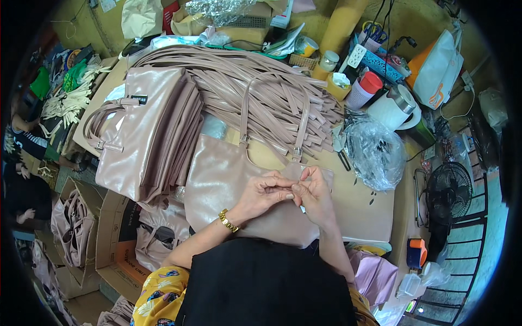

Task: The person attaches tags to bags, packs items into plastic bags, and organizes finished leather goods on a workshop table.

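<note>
My left hand (pixel 271 193) and my right hand (pixel 314 196) meet fingertip to fingertip, both pinched closed. Whatever lies between the fingers is too small or hidden to make out. Beneath them, a dusty-pink handbag (pixel 217 168) lies flat in front of me. Its two long handles (pixel 302 129) stretch away from me, with metal buckles at their lower ends. To the left leans a stack of similar pink bag pieces (pixel 147 141), the front one with short handles. A large heap of pink straps (pixel 228 76) spreads behind the handbag.
Right of the handbag lies a clear plastic bag (pixel 376 149) with small dark pieces, several more loose on the table (pixel 359 217). A white kettle (pixel 392 108), cups and a blue basket (pixel 378 62) stand beyond. A black fan (pixel 449 191) is at right; cardboard boxes (pixel 111 244) at left.
</note>
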Action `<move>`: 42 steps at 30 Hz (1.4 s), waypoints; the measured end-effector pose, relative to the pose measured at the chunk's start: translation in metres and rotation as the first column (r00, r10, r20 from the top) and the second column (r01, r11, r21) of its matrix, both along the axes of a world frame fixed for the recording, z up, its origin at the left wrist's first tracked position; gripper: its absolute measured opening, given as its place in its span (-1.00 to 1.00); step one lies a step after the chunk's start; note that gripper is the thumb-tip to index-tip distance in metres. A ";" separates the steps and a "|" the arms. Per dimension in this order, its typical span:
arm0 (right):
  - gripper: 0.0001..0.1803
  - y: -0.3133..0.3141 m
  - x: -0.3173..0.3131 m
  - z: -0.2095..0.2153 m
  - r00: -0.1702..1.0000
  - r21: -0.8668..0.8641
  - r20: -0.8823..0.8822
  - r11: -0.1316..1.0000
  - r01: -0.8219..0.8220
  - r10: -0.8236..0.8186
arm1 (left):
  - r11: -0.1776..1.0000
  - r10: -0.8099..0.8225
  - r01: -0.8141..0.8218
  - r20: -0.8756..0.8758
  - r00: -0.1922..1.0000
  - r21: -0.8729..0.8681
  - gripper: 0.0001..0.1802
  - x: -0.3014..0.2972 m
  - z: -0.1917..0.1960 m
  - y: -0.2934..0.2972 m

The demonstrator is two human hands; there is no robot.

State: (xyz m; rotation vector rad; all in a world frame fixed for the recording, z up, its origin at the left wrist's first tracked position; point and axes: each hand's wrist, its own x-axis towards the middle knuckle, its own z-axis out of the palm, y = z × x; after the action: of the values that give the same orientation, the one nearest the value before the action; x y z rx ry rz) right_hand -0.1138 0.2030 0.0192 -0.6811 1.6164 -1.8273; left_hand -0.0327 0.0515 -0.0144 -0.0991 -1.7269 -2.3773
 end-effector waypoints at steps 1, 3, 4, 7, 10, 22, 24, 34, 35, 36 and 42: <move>-0.76 -0.001 -0.001 -0.001 0.999 -0.051 0.042 0.999 -0.005 0.008 | 0.997 0.025 -0.026 -0.012 1.000 -0.076 -0.74 -0.001 -0.001 -0.002; -0.76 -0.002 0.000 0.003 0.998 0.015 0.055 0.999 -0.029 0.028 | 0.997 0.074 -0.074 0.004 0.997 -0.021 -0.82 0.001 0.002 0.000; -0.77 -0.002 0.000 0.005 0.998 0.047 0.060 0.998 -0.034 0.031 | 0.996 0.090 -0.090 0.012 0.996 0.006 -0.86 0.000 0.004 0.003; -0.77 0.000 0.001 0.003 0.988 0.013 0.142 0.998 -0.059 0.057 | 0.998 0.068 -0.069 0.028 0.997 0.013 -0.91 0.000 -0.001 0.000; -0.87 0.004 0.000 -0.001 0.992 0.091 -0.129 0.996 0.021 -0.009 | 0.991 0.136 -0.134 0.100 0.986 -0.025 -0.86 -0.002 0.001 -0.003; -0.92 0.019 -0.020 -0.011 0.912 0.290 -0.403 0.934 0.208 -0.077 | 0.887 0.260 -0.173 0.154 0.953 -0.428 -0.61 -0.081 -0.046 -0.013; -0.91 0.020 -0.018 -0.010 0.972 0.144 -0.235 0.987 0.064 -0.029 | 0.774 0.274 -0.094 0.197 0.941 -0.626 -0.59 -0.090 -0.049 -0.010; -0.89 0.005 -0.084 -0.065 0.950 0.194 -0.132 0.933 0.303 -0.282 | 0.630 0.489 -0.167 0.220 0.844 -0.758 -0.67 -0.102 -0.046 0.009; -0.89 0.004 -0.092 -0.079 0.946 0.167 -0.139 0.935 0.313 -0.292 | 0.630 0.490 -0.150 0.241 0.837 -0.762 -0.68 -0.103 -0.042 0.010; -0.89 0.004 -0.098 -0.095 0.942 0.138 -0.145 0.937 0.322 -0.303 | 0.647 0.482 -0.173 0.223 0.847 -0.743 -0.69 -0.104 -0.044 0.010; -0.91 0.003 -0.095 -0.099 0.959 0.125 -0.072 0.951 0.282 -0.275 | 0.482 0.494 -0.462 -0.204 0.845 -0.744 -0.72 -0.101 -0.065 0.011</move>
State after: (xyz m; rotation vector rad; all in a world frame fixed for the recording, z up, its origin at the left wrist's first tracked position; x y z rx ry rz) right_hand -0.2091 0.2064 -0.0798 -0.4638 1.9337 -1.8841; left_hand -0.1333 0.0620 -0.0795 0.2830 -2.2932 -1.1128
